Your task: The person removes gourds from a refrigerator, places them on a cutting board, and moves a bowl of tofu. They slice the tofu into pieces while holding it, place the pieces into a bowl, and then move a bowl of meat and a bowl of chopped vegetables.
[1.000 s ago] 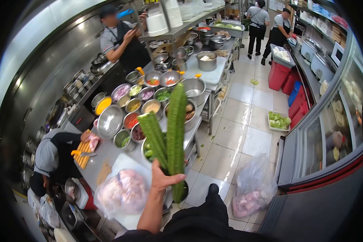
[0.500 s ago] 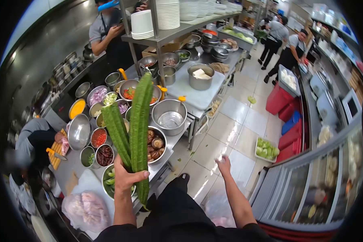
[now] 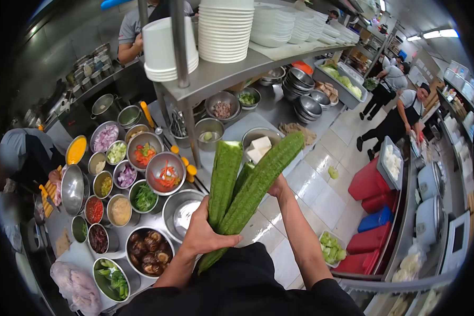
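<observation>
My left hand (image 3: 208, 234) is wrapped round the lower part of several long green luffa gourds (image 3: 258, 181), held up in front of my body. One has a pale cut top and stands nearly upright; another slants up to the right, with a shorter-looking piece between them. Right behind the slanting gourd is my right hand (image 3: 280, 185), its fingers hidden by the gourd. Below and left of them is a steel bowl of dark mushrooms (image 3: 148, 252). An empty steel pot (image 3: 181, 213) stands just behind my left hand.
Tubs of chopped vegetables and sauces crowd the counter at left, with a bag of pale meat (image 3: 76, 287) at its near corner. A metal shelf (image 3: 221, 73) holds stacked white bowls. On the right are red bins (image 3: 361, 253) and a crate of greens (image 3: 332, 248). Co-workers stand further off.
The luffa gourds have moved right and now lean to the right in my left hand. My right hand has come from low at the right up behind them. The view has turned and shifted.
</observation>
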Demonstrator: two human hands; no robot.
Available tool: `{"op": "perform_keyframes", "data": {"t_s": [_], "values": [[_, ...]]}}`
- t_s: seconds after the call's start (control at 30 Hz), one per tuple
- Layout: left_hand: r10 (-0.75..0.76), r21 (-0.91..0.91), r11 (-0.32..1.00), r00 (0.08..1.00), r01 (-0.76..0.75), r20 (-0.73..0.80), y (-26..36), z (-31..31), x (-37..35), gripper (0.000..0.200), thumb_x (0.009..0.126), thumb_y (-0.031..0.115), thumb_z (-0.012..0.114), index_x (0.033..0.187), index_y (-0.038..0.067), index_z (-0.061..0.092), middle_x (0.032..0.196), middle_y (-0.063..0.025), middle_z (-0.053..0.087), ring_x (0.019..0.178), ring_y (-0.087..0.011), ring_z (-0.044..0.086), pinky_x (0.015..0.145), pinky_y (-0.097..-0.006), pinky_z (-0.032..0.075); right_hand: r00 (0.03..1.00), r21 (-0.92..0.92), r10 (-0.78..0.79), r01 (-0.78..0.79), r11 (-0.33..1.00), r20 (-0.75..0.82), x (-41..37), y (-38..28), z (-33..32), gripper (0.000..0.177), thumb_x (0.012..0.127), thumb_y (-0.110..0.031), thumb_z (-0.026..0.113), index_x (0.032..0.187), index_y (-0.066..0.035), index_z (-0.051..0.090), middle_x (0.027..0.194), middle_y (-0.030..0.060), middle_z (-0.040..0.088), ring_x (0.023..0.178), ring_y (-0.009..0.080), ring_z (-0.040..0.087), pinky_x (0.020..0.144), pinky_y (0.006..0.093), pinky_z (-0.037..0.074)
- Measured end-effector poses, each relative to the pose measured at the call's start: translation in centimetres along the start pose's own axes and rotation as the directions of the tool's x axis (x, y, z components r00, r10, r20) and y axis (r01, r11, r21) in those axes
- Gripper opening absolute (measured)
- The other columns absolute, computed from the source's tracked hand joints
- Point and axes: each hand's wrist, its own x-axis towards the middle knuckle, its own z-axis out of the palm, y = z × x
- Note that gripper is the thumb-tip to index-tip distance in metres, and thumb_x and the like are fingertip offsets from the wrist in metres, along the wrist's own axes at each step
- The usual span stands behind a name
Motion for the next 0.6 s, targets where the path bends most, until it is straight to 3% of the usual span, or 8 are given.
{"op": "perform_keyframes", "data": {"t_s": [0.03,0.07,0.1,0.17,0.2,0.3,0.5,0.6], "values": [[0.012,0.047,0.999,1.0,-0.011,-0.021,-0.2,0.7,1.2,0.082,0.051,0.018,0.086,0.12,-0.004,0.047,0.107,-0.0109,0.058,0.099,-0.0192,0.057,0.089,-0.0315,0.044,0.999,-0.041,0.032,-0.032,0.999,0.002,1.3,-0.7,-0.5,0.081,0.078,-0.058,0.059,0.137,-0.009,0.032,0.119,0.0209,0.048,0.1,0.0347,0.056,0.079,0.0455,0.051],[-0.01,0.106,0.994,0.999,0.015,-0.047,-0.2,1.3,2.1,0.084,0.05,0.019,0.086,0.121,-0.004,0.047,0.108,-0.0116,0.059,0.099,-0.0197,0.057,0.089,-0.0318,0.045,0.992,-0.069,0.123,-0.121,0.99,0.029,1.4,-1.6,-0.2,0.057,0.084,-0.042,0.051,0.118,0.004,0.045,0.101,0.0205,0.056,0.084,0.0321,0.061,0.075,0.0438,0.054],[-0.018,0.116,0.993,0.998,0.026,-0.065,-0.1,2.0,3.0,0.084,0.05,0.019,0.086,0.121,-0.004,0.047,0.108,-0.0116,0.059,0.099,-0.0197,0.057,0.089,-0.0318,0.045,0.989,-0.073,0.14,-0.137,0.988,0.044,1.3,-2.3,-0.1,0.057,0.084,-0.042,0.051,0.118,0.004,0.045,0.101,0.0205,0.056,0.084,0.0321,0.061,0.075,0.0438,0.054],[-0.07,0.129,0.986,0.97,0.102,-0.231,0.0,3.8,4.7,0.085,0.051,0.019,0.086,0.122,-0.004,0.046,0.107,-0.012,0.059,0.098,-0.0196,0.058,0.088,-0.0318,0.045,0.983,-0.237,0.14,-0.165,0.957,-0.12,-1.8,-4.3,2.8,0.039,0.084,-0.027,0.047,0.101,0.008,0.05,0.088,0.0204,0.057,0.076,0.0313,0.062,0.073,0.0436,0.056],[-0.067,0.173,0.978,0.964,0.114,-0.255,-0.6,4.2,5.4,0.085,0.051,0.018,0.086,0.123,-0.004,0.045,0.107,-0.0118,0.059,0.097,-0.0195,0.058,0.087,-0.0317,0.046,0.978,-0.179,0.176,-0.195,0.964,-0.114,-2.5,-5.0,3.2,0.032,0.082,-0.018,0.045,0.102,0.007,0.048,0.087,0.0212,0.056,0.075,0.0321,0.061,0.072,0.0453,0.058],[-0.1,0.163,0.971,0.914,0.176,-0.392,-2.0,6.1,7.0,0.081,0.051,0.016,0.086,0.12,-0.003,0.047,0.105,-0.0108,0.059,0.095,-0.0191,0.059,0.085,-0.0313,0.047,0.969,-0.158,0.226,-0.239,0.958,-0.097,-1.8,-6.7,2.0,0.032,0.081,-0.015,0.043,0.105,0.006,0.049,0.088,0.0204,0.058,0.076,0.0317,0.062,0.072,0.0475,0.057],[-0.106,0.233,0.895,0.69,0.379,-0.716,-2.2,10.7,6.9,0.069,0.049,0.012,0.083,0.108,-0.001,0.05,0.095,-0.0092,0.06,0.082,-0.0173,0.058,0.076,-0.0316,0.048,0.949,-0.188,0.311,-0.298,0.936,0.043,4.0,-14.7,-3.0,0.031,0.082,-0.014,0.042,0.106,0.005,0.049,0.087,0.0186,0.058,0.076,0.0302,0.061,0.073,0.0497,0.056],[-0.114,0.199,0.865,0.565,0.461,-0.817,-2.1,12.9,6.4,0.065,0.049,0.011,0.082,0.105,-0.002,0.049,0.086,-0.0089,0.06,0.075,-0.0191,0.059,0.071,-0.0311,0.049,0.965,-0.215,0.26,-0.262,0.941,-0.042,6.5,-18.9,-4.0,0.029,0.083,-0.015,0.041,0.104,0.004,0.05,0.084,0.0161,0.058,0.072,0.0275,0.059,0.075,0.0503,0.055]]}}
